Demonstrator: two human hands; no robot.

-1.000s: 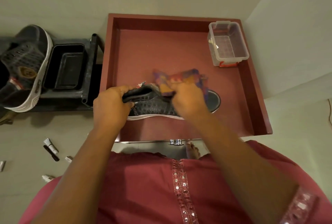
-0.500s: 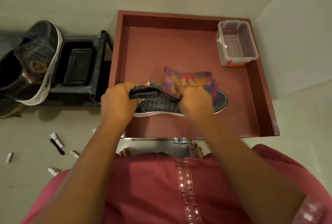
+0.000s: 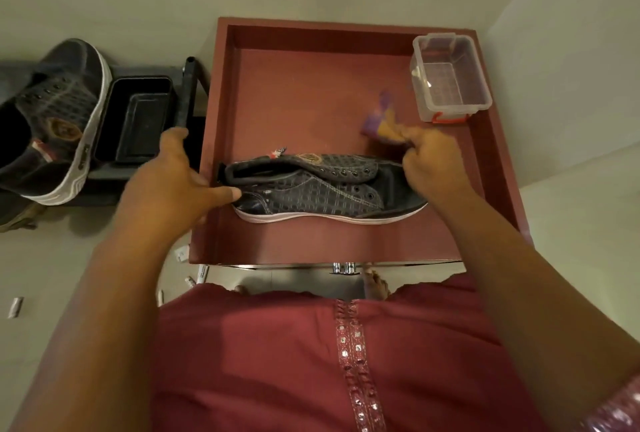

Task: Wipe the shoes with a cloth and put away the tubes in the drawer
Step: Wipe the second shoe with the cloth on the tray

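Fingers of the left hand [image 3: 169,186] have let go of the shoe's [image 3: 322,189] heel and now spread loose beside it; the right hand [image 3: 433,165] pinches the cloth [image 3: 381,120], lifted off. This shoe, lying in the drawer [image 3: 346,30], looks wiped; tubes [image 3: 15,307] wait on the floor.

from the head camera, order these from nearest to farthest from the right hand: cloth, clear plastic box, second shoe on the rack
From the right hand:
1. cloth, pinched in its fingers, over the drawer.
2. clear plastic box, just beyond, in the drawer's far right corner.
3. second shoe, far left on the rack, outside the drawer.
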